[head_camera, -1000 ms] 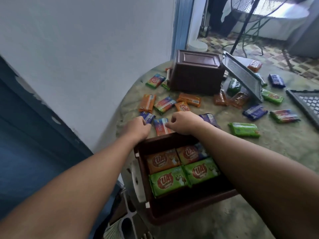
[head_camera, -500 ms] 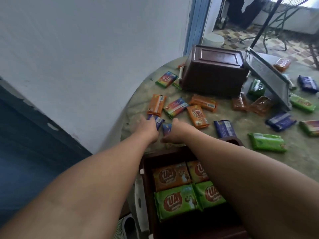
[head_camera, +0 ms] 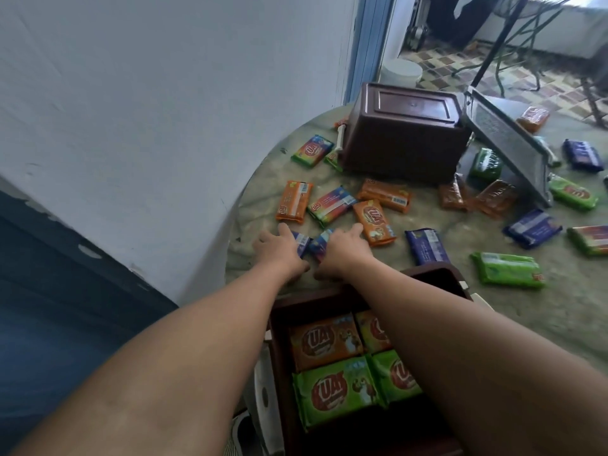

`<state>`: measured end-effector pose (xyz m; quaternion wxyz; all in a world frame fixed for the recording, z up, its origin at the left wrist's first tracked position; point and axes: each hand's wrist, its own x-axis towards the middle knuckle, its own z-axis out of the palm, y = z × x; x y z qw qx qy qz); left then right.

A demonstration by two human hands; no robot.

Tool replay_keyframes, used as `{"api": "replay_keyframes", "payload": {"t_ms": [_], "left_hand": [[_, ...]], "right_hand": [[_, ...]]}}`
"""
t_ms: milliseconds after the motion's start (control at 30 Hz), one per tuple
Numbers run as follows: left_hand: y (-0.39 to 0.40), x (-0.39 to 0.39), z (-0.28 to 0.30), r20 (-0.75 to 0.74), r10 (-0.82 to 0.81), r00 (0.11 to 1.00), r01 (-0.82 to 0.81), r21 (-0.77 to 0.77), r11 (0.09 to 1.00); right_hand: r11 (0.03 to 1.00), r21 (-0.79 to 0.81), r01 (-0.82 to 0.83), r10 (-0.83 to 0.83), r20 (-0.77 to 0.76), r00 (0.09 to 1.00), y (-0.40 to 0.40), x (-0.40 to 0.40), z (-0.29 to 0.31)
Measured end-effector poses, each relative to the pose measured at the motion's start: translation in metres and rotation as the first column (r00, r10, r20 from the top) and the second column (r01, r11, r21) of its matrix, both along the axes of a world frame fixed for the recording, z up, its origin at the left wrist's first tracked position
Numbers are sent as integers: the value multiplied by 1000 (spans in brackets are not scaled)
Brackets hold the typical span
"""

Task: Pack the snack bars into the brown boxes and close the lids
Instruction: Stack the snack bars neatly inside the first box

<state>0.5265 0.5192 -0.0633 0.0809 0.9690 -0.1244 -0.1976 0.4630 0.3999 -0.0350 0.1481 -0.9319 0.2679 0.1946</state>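
Note:
Near me stands an open brown box [head_camera: 431, 273] holding two orange and two green snack bars [head_camera: 332, 390]. Just beyond its far rim, my left hand [head_camera: 279, 250] holds a blue snack bar [head_camera: 302, 241] on the table. Beside it, my right hand [head_camera: 342, 250] holds a blue multicolour bar [head_camera: 320, 242], with its forefinger touching an orange bar [head_camera: 375, 220]. Both bars are mostly hidden under my hands. A second brown box [head_camera: 404, 143] stands further back with its lid closed.
Several orange, green, blue and multicolour bars lie scattered over the round greenish table [head_camera: 493, 311]. A grey grid lid [head_camera: 506, 149] leans against the closed box. The white wall [head_camera: 164, 110] and the table's left edge are close to my left hand.
Both hands have stayed on the two bars beyond the open box. My right hand has slid left, which uncovers the orange bar. The view has moved closer and tilted.

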Motion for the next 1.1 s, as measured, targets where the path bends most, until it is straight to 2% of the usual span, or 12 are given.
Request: {"api": "replay_keyframes", "payload": {"t_ms": [67, 200, 300, 367, 433, 533, 633, 767, 967, 1100], "left_hand": [[4, -3, 6, 36, 31, 999, -29, -50, 998], [12, -13, 35, 104, 92, 990, -63, -252, 966], [21, -21, 56, 250, 136, 959, -15, -431, 902], [27, -31, 68, 269, 153, 951, 18, -540, 842], [33, -48, 80, 297, 125, 947, 70, -570, 819], [39, -84, 96, 366, 56, 929, 172, -561, 810], [44, -125, 98, 360, -62, 931, 263, -541, 799], [48, -165, 82, 357, -182, 916, 330, -412, 849], [53, -182, 58, 346, -372, 862, 442, -150, 885], [51, -183, 54, 421, -454, 785, 521, -52, 852]], "right_hand": [[1000, -13, 20, -18, 112, 994, 2, -2, 6], [1000, 7, -11, 8, 346, 938, -1, -12, 24], [1000, 10, -2, -4, 517, 856, -9, -28, 48], [1000, 21, -5, -8, 590, 807, -14, -44, 63], [999, 18, -34, 15, 639, 769, -18, -65, 74], [997, 50, -64, 12, 690, 724, -23, -107, 77], [991, 52, -125, 55, 691, 720, -31, -149, 69], [969, -50, -244, 231, 548, 804, -47, -186, 55], [870, -221, -441, 493, 345, 799, -57, -196, 27], [886, -159, -436, 463, 368, 806, -54, -192, 11]]}}
